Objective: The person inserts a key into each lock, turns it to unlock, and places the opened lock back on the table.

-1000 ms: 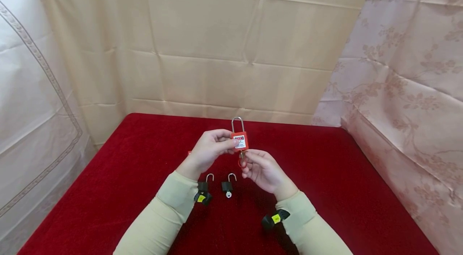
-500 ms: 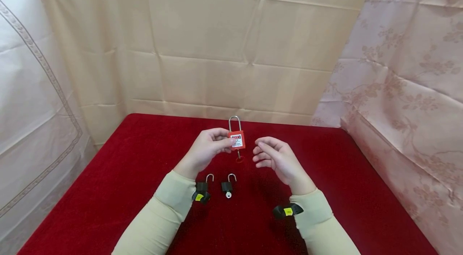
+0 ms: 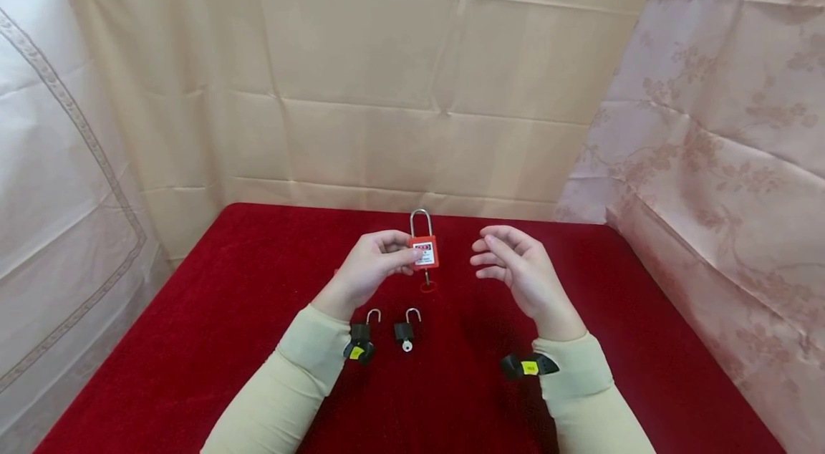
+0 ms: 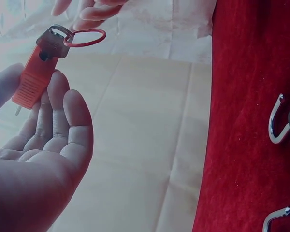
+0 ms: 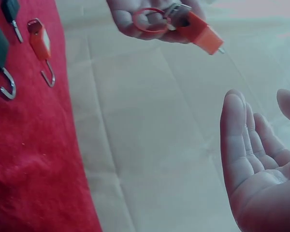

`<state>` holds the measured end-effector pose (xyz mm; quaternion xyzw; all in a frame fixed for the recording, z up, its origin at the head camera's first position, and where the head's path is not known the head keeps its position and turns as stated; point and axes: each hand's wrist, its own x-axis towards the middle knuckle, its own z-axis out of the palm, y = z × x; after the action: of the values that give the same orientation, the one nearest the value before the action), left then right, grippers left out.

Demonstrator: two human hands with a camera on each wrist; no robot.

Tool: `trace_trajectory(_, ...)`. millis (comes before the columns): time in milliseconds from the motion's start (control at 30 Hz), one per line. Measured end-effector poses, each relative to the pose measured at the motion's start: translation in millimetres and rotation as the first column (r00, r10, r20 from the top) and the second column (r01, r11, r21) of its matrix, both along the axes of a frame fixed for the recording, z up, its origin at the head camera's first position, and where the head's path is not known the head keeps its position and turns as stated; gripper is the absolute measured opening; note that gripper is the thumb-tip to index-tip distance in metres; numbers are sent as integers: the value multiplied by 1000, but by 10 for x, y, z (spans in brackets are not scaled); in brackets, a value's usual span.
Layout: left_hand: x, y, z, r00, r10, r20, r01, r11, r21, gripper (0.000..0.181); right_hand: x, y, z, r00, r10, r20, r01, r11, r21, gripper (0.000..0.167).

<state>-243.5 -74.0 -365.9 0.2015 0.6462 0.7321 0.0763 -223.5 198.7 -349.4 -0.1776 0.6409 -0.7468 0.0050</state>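
Thumb and fingers of my left hand (image 3: 370, 268) pinch a red padlock (image 3: 424, 253) by its body, held above the table. Its long silver shackle (image 3: 421, 212) points up, and a white label covers the front. In the left wrist view a key (image 4: 54, 42) sits in the padlock's bottom, with a red ring (image 4: 89, 43) hanging from it. My right hand (image 3: 522, 271) hovers to the right of the padlock, apart from it, fingers loosely bent around nothing. In the right wrist view its palm (image 5: 263, 193) is bare.
Two black padlocks with open shackles lie on the red cloth (image 3: 258, 339): one (image 3: 404, 332) with a key in it, the other (image 3: 361, 332) by my left wrist. A second red padlock (image 5: 40, 43), shackle open, lies near them. Curtains (image 3: 387, 81) surround the table.
My right hand let go of the key and ring under the red padlock and moved away to the right and up. The left hand kept its hold, shifting only slightly.
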Motion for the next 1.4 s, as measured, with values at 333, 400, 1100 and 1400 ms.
trace_trajectory(333, 10, -20, -16, 1000, 5, 2, -5, 1000, -30, 26, 21, -35, 112, 999, 2, -48, -3, 1000, -22, 14)
trace_trajectory(400, 7, -24, -19, 1000, 3, 4, -3, 1000, -30, 26, 16, -57, 124, 999, 7, -53, -9, 1000, -30, 14)
trace_trajectory(1100, 40, -13, -36, 1000, 0, -4, 0, 998, -64, 25, -55, -294, 117, 997, -72, -34, 74, 996, 51, 23)
trace_trajectory(1400, 35, -3, -47, 1000, -4, -4, 4, 998, -63, 26, -87, -291, 40, 996, -86, -22, 87, 993, 83, 22)
